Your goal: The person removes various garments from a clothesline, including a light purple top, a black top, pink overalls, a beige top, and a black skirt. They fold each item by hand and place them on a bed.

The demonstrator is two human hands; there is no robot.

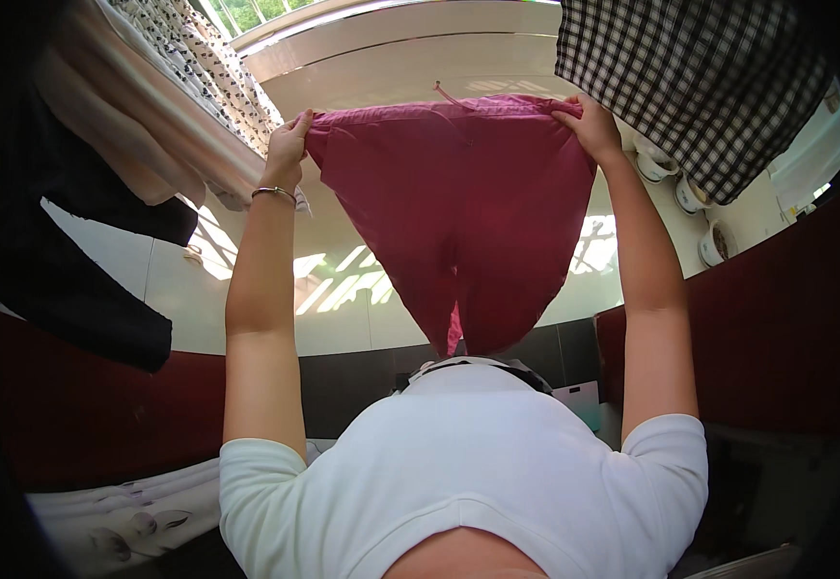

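Dark pink trousers (456, 174) with a drawstring at the waistband are stretched out in front of me, their legs hanging towards my body. My left hand (290, 148) grips the left end of the waistband, and a thin bracelet (273, 191) circles that wrist. At the other end of the waistband, my right hand (593, 129) pinches the fabric between thumb and fingers. The checked black-and-white cloth (695, 79) hangs just beyond my right hand. Beside my left hand hang light pinkish garments (130, 108).
A black garment (72, 239) and a patterned curtain (210, 65) hang at the left. Several white plant pots (716, 244) stand on the floor at the right. Dark red panels (774, 318) rise on both sides. A window (253, 13) shows at the top.
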